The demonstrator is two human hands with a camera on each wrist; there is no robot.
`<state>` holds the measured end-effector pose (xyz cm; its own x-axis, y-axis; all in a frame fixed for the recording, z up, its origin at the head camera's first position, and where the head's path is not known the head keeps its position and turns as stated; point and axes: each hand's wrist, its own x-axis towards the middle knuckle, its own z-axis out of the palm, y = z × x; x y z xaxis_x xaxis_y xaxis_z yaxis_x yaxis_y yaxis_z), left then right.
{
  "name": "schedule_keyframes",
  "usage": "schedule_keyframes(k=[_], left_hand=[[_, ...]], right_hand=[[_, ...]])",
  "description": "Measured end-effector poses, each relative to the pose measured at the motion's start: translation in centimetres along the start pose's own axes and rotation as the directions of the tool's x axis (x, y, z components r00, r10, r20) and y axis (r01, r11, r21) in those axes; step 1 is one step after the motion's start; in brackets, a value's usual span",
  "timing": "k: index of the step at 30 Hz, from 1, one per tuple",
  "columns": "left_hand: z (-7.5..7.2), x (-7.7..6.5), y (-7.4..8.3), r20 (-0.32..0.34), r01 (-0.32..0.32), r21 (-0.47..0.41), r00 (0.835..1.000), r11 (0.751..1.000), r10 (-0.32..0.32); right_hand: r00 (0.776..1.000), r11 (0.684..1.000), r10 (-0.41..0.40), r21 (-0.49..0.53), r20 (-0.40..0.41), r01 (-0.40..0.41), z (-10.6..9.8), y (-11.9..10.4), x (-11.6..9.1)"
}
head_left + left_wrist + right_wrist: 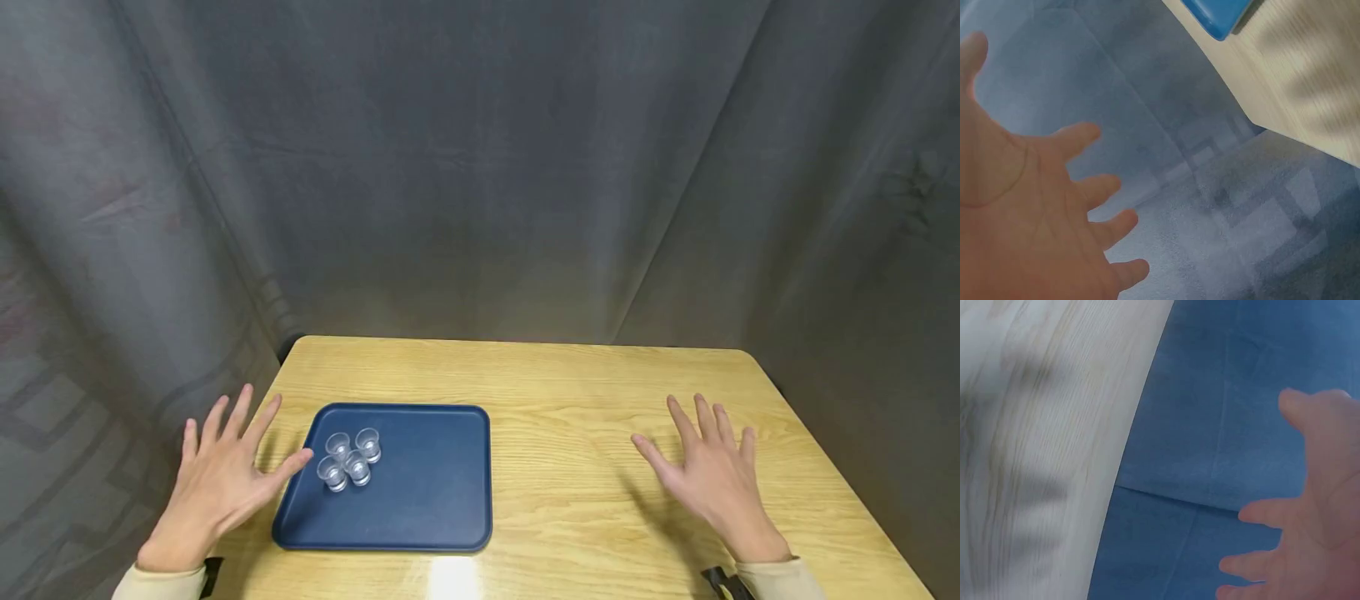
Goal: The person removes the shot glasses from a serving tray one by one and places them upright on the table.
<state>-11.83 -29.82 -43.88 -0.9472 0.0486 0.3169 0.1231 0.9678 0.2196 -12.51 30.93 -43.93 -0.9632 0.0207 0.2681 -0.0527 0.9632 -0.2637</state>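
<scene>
Left grip (pixel 221 479): bare hand, fingers extended and spread wide, thumb out; empty, raised beside the tray's left edge, the thumb tip overlapping that edge in the head view.

Right grip (pixel 712 479): bare hand, likewise spread wide and empty; raised over the right part of the counter, well apart from the tray.

Clear cups (pixel 357 469), four, small: upright, clustered close together on the left half of the tray.

Tray (pixel 431 479), one: dark blue, rounded corners, raised rim; flat on the counter, left of centre.

Counter (pixel 585 483): pale wood grain, rounded far corners; bright reflection at the near side.

Curtain (pixel 457 167): grey, hung in folds behind and at both sides; faint angular pattern at left.
</scene>
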Motion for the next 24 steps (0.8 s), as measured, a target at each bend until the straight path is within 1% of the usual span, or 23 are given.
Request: schedule_keyframes(k=[4, 6, 10, 13, 16, 20, 24], left_hand=[[0.0, 0.1, -0.1, -0.02, -0.012, -0.018, 1.0, 1.0, 0.012], [0.0, 0.1, 0.0, -0.033, -0.007, -0.026, 0.999, 1.0, 0.007], [0.2, 0.0, 0.2, -0.066, 0.017, -0.056, 0.998, 0.998, -0.02], [0.4, -0.1, 0.5, -0.09, 0.045, -0.098, 0.995, 0.994, -0.053], [0.8, 0.0, 0.9, -0.115, 0.078, -0.158, 0.989, 0.984, -0.097], [1.4, 0.3, 1.6, -0.169, 0.099, -0.241, 0.975, 0.965, -0.142], [2.2, 0.3, 1.9, -0.211, 0.11, -0.338, 0.959, 0.935, -0.189]], right_hand=[[0.999, 0.997, -0.004, 0.071, -0.042, 0.007, 0.0, -0.2, 0.1], [0.998, 0.992, -0.006, 0.123, -0.068, 0.014, 0.0, -0.5, 0.2], [0.994, 0.976, -0.001, 0.216, -0.109, 0.025, 0.0, -1.0, 0.4], [0.989, 0.961, -0.011, 0.273, -0.15, 0.052, 0.3, -1.4, 0.5], [0.981, 0.944, -0.03, 0.317, -0.19, 0.09, 0.9, -2.0, 0.6], [0.982, 0.921, -0.035, 0.375, -0.184, 0.103, 1.6, -3.4, 0.7], [0.984, 0.881, -0.022, 0.461, -0.177, 0.103, 2.3, -5.1, 1.0]])
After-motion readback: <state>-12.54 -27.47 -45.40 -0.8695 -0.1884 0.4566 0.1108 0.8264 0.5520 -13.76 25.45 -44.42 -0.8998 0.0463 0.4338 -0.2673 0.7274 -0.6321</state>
